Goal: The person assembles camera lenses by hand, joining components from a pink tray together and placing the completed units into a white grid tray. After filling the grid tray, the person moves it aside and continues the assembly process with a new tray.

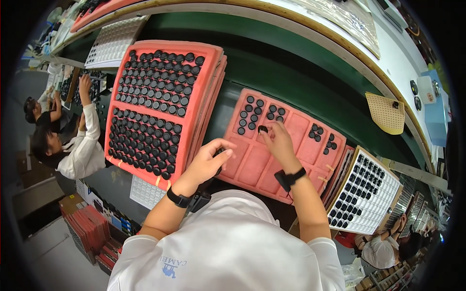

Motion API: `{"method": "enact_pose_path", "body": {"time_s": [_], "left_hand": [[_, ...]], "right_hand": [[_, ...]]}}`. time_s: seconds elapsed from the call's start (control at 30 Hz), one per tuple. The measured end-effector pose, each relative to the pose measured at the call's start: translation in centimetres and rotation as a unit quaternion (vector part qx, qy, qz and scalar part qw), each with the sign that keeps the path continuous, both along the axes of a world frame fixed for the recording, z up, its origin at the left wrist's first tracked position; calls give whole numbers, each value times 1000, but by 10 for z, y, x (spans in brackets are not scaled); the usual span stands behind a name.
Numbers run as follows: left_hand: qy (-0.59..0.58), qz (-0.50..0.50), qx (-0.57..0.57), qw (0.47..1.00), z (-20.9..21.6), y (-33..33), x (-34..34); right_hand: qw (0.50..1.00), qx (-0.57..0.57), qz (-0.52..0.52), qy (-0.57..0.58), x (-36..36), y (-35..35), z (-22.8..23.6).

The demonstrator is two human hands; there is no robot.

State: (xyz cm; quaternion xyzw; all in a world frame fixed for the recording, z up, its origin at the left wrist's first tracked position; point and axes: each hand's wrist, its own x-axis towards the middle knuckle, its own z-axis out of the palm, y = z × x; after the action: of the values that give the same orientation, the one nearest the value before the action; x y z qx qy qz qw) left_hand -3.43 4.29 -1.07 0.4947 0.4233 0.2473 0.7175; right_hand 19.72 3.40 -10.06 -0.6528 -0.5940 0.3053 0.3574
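My right hand (279, 143) is over the pink compartment tray (233, 167), its fingertips pinching a small black round cap-like piece (262, 129). Several like pieces stand in groups in the tray's upper left compartments, with smaller groups (315, 132) in the right-hand ones. Beside the tray's left edge, my left hand (212, 159) is curled, palm facing right. Something dark shows between its thumb and fingers; what it is I cannot make out. Dark bands sit round both wrists.
At left stands a tall stack of pink foam trays (204, 82), its top full of black round pieces. A white tray (371, 213) with black pieces lies at right. Above runs a wood-edged shelf (301, 26). Other people (80, 148) work at far left and lower right.
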Motion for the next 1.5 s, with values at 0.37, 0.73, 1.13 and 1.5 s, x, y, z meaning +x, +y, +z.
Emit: {"method": "enact_pose_path", "body": {"time_s": [0.37, 0.73, 1.13, 1.5], "left_hand": [[-230, -142, -77, 960, 62, -2, 93], [-293, -243, -103, 919, 140, -74, 159], [-279, -256, -68, 923, 155, -127, 199], [-328, -213, -120, 913, 153, -148, 217]], "right_hand": [[978, 175, -9, 111, 22, -78, 169], [933, 345, 100, -4, 93, -183, 239], [895, 426, 91, -99, 124, -222, 253], [929, 312, 162, -117, 143, -239, 257]]}}
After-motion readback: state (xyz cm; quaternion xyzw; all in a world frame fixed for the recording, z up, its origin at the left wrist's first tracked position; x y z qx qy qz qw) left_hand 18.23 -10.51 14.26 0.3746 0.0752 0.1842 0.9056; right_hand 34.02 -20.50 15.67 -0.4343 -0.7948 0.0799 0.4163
